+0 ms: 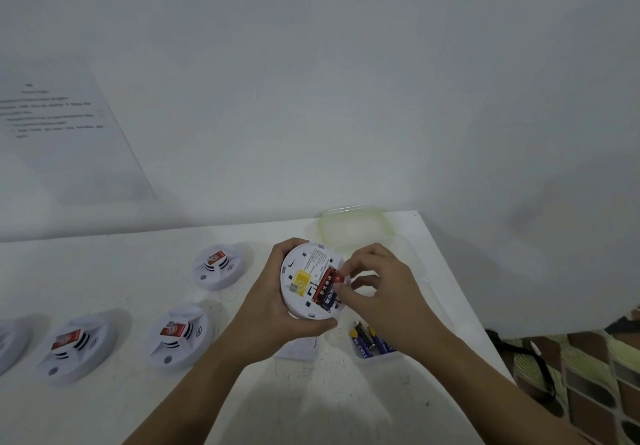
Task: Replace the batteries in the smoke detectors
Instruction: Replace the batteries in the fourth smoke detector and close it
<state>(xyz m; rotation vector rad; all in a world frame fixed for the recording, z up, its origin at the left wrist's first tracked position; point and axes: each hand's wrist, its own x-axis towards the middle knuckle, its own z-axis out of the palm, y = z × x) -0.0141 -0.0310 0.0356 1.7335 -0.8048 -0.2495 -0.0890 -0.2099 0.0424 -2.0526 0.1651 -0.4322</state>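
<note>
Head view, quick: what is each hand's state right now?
Left hand: grips the smoke detector, back side up.
Right hand: pinches the end of the red battery sitting in the detector's compartment.

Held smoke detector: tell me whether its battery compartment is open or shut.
Open. The smoke detector in the left hand shows its batteries uncovered; the right hand pinches one end.

Legible markings: sparse.
The blue batteries show "CELL" in white; the red-and-blue battery seated in the detector bears white Chinese characters. Detector small print and the wall sheet: too blurred to read.
</note>
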